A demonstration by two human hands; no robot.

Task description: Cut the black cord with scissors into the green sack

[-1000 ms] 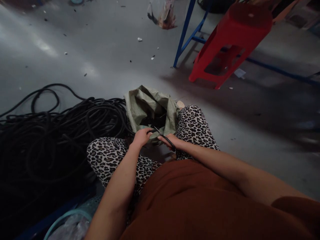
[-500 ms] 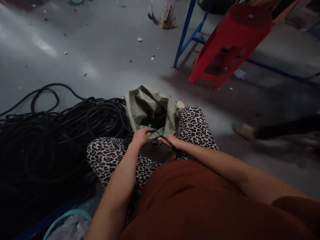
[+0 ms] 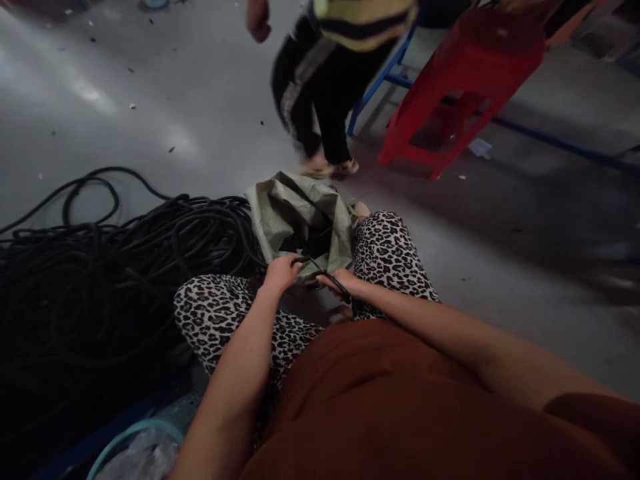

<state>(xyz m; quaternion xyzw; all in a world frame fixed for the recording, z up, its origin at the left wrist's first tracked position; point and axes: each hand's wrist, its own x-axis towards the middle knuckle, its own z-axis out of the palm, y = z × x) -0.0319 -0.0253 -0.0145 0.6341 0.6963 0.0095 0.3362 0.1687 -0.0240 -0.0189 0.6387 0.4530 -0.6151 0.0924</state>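
My right hand [image 3: 343,283] is closed around the black handles of a pair of scissors [image 3: 340,285], whose blades point up and left toward my other hand. My left hand [image 3: 283,272] pinches a short black piece of rubber strip or hose [image 3: 301,259] near the blade tips. Whether the blades touch the strip I cannot tell. Both hands are over the near rim of an open green woven sack [image 3: 341,233] standing between my knees. Dark pieces [image 3: 313,243] lie inside it, too dim to tell apart.
A large heap of black hose or cord [image 3: 200,230] lies on the left. A turquoise-rimmed basket [image 3: 100,457] with a plastic bag stands at lower left. A red stool [image 3: 480,60] and blue metal frame [image 3: 373,93] are at upper right. A person in dark trousers [image 3: 335,87] is just beyond the sack.
A person has come into view beyond the sack, while the moving leg at the right is gone. My hands and the scissors have barely shifted.
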